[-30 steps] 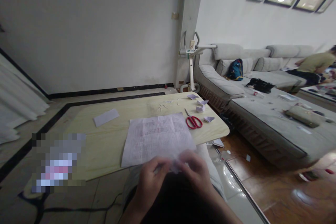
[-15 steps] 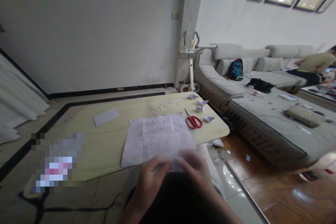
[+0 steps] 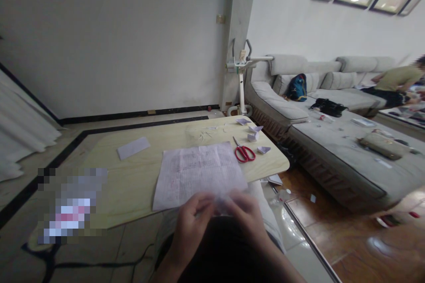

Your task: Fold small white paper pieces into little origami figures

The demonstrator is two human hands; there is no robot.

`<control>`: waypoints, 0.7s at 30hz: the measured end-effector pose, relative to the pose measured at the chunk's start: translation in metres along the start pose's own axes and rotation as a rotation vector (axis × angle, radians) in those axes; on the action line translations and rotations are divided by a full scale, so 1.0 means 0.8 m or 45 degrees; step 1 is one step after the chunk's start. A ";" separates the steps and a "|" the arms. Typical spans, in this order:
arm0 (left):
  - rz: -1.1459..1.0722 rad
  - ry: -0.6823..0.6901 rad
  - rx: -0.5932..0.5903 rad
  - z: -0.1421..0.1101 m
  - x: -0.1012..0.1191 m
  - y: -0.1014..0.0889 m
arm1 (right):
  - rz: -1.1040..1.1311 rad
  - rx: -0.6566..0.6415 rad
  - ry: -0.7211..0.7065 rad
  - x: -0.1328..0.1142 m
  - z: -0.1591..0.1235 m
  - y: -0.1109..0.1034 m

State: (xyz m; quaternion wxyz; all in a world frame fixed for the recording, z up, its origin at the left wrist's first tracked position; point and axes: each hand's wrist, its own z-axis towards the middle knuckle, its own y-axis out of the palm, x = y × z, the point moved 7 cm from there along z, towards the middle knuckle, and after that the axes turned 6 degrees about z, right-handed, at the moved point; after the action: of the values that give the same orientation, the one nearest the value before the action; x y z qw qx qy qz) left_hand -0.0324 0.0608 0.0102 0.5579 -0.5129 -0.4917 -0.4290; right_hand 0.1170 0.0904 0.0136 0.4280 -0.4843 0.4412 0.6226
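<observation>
fingertips of left hand and right hand pinch a small, blurred whitish paper piece, probably to steady it, near the creased, pale printed paper sheet.

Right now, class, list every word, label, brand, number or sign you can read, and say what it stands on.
Nothing in this view can be read.
Creased sheet: printed lines, too small and blurred.
Pixelated patch at left: obscured.
Paper piece between left hand and right hand: too blurred.
Red-handled scissors: no marking visible.
</observation>
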 end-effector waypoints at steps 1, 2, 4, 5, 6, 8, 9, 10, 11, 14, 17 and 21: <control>-0.010 -0.014 -0.011 0.001 -0.001 0.002 | 0.001 0.016 0.005 0.002 0.000 -0.001; -0.009 -0.023 -0.024 0.001 -0.002 0.004 | 0.005 0.032 0.013 0.004 0.000 -0.003; 0.013 -0.034 -0.045 0.003 -0.003 0.006 | 0.023 0.065 0.036 0.010 0.001 -0.006; 0.035 -0.031 -0.049 0.003 -0.003 0.006 | 0.033 0.083 0.047 0.013 0.001 -0.007; 0.064 -0.022 -0.053 0.003 -0.002 0.006 | 0.042 0.090 0.060 0.015 0.001 -0.007; 0.139 0.014 -0.072 0.002 0.003 0.006 | 0.060 0.099 0.075 0.019 0.001 -0.008; 0.177 0.043 -0.080 0.001 0.006 0.006 | 0.062 0.100 0.075 0.020 0.002 -0.007; 0.211 0.075 -0.083 0.000 0.009 0.006 | 0.057 0.099 0.071 0.020 0.002 -0.007; 0.240 0.103 -0.084 0.000 0.012 0.006 | 0.046 0.102 0.062 0.020 0.002 -0.007; 0.298 0.154 -0.070 -0.002 0.015 0.006 | -0.012 0.104 0.044 0.020 0.003 -0.008; 0.274 0.158 -0.010 -0.001 0.010 0.004 | -0.064 0.099 0.037 0.021 0.004 -0.009; 0.231 0.184 0.102 -0.001 0.002 -0.003 | -0.127 0.126 0.032 0.017 0.005 -0.013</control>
State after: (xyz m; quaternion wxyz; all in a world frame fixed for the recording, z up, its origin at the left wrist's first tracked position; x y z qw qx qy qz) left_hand -0.0344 0.0598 0.0123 0.6484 -0.5002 -0.4187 -0.3925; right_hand 0.1240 0.0983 -0.0008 0.4763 -0.4916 0.4523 0.5718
